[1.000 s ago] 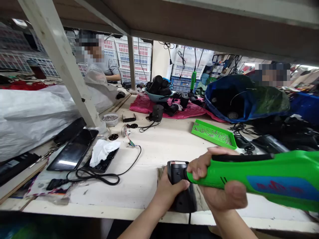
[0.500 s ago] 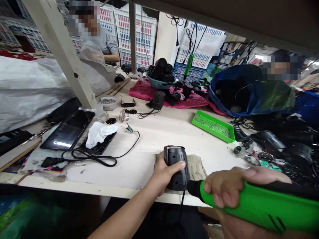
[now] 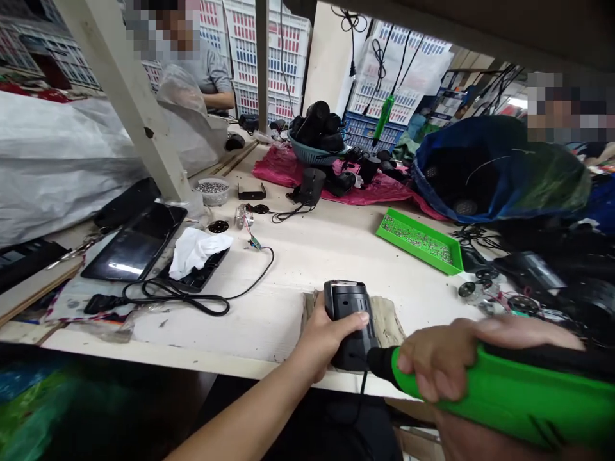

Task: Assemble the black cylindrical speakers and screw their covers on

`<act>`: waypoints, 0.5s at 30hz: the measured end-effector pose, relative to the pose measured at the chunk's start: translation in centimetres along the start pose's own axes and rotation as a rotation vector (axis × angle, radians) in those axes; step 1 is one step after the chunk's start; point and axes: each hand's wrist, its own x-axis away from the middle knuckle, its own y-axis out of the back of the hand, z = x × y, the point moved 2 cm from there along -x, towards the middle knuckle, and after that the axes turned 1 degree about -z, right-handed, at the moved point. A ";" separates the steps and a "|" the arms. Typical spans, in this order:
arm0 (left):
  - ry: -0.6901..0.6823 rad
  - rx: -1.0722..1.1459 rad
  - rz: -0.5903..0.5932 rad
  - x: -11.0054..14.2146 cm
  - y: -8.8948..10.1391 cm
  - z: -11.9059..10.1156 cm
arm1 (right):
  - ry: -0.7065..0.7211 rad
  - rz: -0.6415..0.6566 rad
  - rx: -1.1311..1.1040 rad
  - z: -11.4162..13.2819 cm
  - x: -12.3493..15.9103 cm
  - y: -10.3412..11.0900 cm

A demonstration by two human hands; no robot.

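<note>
Near the bottom centre of the frame, a black corded housing (image 3: 348,326) is gripped by the left hand (image 3: 327,342), and a green handheld tool (image 3: 528,397) is clasped by the right hand (image 3: 442,362), its black nose (image 3: 379,363) touching the housing, above a worn pad (image 3: 390,323) on the white workbench (image 3: 269,314).

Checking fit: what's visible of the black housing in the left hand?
The black plastic housing is matte and boxy, with a pale strip along its top edge. It stands upright over a worn pale pad on the white bench, gripped by the left hand, thumb across its face. A black cord drops from below it. The black nose of the green tool in the right hand meets its lower right side.
</note>
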 end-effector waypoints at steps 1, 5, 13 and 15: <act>-0.010 0.001 -0.002 0.1 0.0 0.0 | 0.036 -0.011 -0.039 -0.3 0.0 -0.1; -0.049 0.011 -0.010 0.3 0.0 0.1 | 0.110 -0.058 -0.136 -1.7 0.3 -0.9; -0.066 0.028 -0.045 0.3 0.0 0.2 | 0.228 -0.064 -0.140 -1.8 1.4 -0.3; -0.073 0.037 -0.057 0.4 0.0 0.2 | 0.253 -0.069 -0.156 -1.8 1.7 -0.3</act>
